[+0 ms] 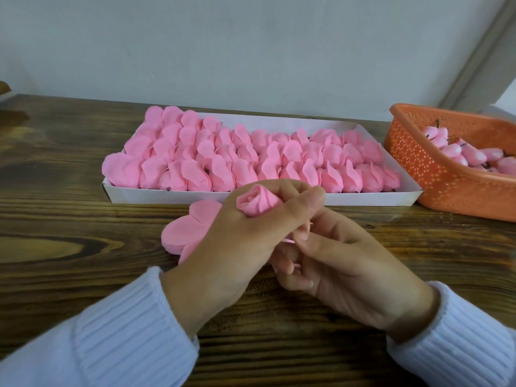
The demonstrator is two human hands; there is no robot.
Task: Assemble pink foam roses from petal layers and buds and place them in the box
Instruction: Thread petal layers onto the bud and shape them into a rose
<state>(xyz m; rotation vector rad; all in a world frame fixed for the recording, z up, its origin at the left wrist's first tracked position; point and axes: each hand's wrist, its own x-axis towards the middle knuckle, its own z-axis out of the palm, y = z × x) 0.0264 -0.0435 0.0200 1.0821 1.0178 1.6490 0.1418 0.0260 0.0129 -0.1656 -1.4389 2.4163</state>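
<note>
My left hand (237,241) grips a pink foam rose bud (258,203), its rolled tip pointing up and left above the table. My right hand (343,261) is curled beneath it, its fingertips pinching the bud's lower end, where a thin pink edge shows. A stack of flat pink petal layers (187,230) lies on the table, partly hidden behind my left hand. Behind the hands stands the long white box (335,198), filled with several rows of pink roses (251,157).
An orange perforated basket (435,177) at the right holds several pink buds (469,155) with dark stems. The dark wooden table (69,219) runs up to a pale wall. White knit sleeves cover both forearms.
</note>
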